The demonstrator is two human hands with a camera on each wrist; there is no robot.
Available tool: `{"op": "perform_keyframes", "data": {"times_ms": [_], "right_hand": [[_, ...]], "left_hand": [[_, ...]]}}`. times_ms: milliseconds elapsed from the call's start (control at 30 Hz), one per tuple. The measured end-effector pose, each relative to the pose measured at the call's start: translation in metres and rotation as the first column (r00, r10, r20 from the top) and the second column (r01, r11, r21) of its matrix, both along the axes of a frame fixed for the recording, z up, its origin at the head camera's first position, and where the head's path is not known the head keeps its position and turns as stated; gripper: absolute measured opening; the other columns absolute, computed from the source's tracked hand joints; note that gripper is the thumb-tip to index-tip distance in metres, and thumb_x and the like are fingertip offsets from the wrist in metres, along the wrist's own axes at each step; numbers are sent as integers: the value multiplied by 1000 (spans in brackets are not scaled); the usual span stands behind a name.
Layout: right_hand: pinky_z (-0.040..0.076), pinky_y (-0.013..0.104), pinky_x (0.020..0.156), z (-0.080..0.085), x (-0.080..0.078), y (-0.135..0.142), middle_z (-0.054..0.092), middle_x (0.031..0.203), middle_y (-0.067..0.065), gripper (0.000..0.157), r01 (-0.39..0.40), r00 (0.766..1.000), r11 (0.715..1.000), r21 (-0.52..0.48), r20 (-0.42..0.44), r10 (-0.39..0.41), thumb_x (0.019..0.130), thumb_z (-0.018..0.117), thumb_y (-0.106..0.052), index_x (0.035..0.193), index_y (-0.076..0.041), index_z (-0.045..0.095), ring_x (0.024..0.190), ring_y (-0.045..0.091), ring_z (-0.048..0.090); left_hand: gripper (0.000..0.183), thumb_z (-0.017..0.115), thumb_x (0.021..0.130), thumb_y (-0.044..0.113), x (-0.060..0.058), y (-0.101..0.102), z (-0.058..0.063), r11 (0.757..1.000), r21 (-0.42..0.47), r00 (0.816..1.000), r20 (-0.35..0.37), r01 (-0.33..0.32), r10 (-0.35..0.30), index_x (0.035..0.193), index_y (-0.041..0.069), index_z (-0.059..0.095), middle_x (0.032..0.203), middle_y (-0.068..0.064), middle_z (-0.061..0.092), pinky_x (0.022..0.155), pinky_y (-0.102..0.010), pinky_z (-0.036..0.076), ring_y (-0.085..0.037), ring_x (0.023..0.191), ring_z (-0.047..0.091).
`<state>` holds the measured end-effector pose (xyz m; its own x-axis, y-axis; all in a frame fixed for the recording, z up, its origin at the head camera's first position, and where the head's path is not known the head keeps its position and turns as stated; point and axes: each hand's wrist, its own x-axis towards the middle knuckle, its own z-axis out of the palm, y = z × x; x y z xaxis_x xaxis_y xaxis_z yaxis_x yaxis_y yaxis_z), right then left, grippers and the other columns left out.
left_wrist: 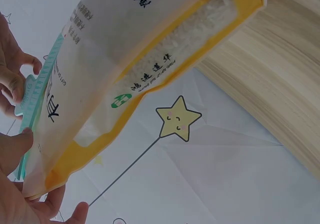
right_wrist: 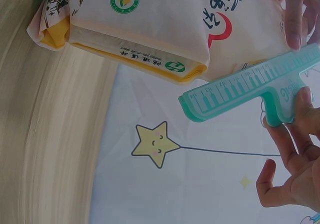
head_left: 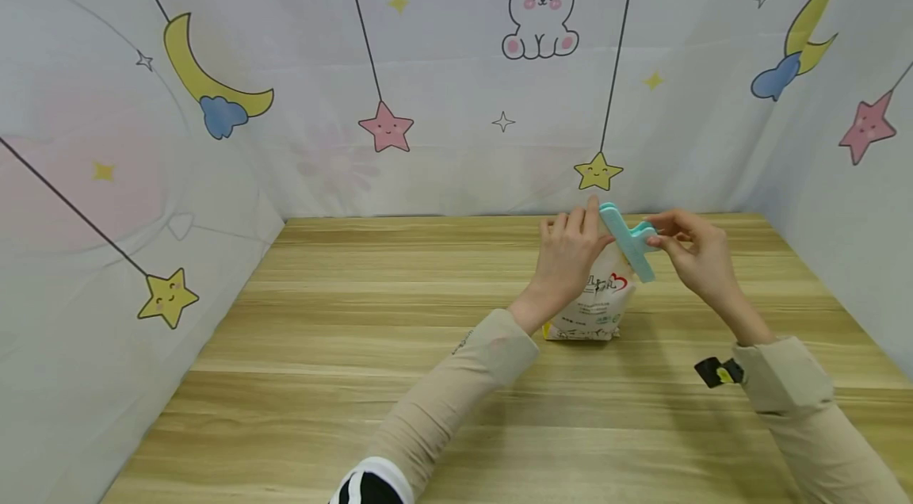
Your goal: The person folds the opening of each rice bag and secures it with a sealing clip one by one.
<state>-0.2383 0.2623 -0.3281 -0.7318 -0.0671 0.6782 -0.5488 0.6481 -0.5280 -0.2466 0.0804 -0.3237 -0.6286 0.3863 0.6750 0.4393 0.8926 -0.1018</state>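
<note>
Sleeves (head_left: pixel 442 393) cropped | left hand (head_left: pixel 567 254) partly hides bag (head_left: pixel 588 310) | right hand (head_left: pixel 697 254) pinches clip (head_left: pixel 628 241)

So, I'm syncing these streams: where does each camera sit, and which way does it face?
Head: on the head, facing forward and down over the table; left hand, right hand and both sleeves show.
Left wrist: on that wrist, facing the bag, backdrop beyond; fingers of both hands show.
Right wrist: on that wrist, facing the clip and bag; fingers of both hands show.
Shared: both wrist views hold the bag and clip.
</note>
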Motion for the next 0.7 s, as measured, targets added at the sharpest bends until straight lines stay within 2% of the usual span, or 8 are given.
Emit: {"op": "perform_keyframes", "data": {"times_ms": [267,700], "right_hand": [[34,14,69,-2,1,2,48,83,-35,21,1,1000,1000,10,-2,-1,74,65,2,95,-2,65,74,-17,46],[35,17,71,-4,1,1,47,86,-36,20,1,1000,999,33,6,-1,79,63,-2,99,-1,63,76,-19,45]], "left_hand": [[57,46,87,45,0,-1,1,1000,12,1000,27,16,-17,130,8,42,101,4,61,71,-24,38,-9,82,57],[57,45,88,45,1,-2,2,999,17,998,54,27,-27,131,7,41,105,4,62,73,-26,39,-10,88,59]]}}
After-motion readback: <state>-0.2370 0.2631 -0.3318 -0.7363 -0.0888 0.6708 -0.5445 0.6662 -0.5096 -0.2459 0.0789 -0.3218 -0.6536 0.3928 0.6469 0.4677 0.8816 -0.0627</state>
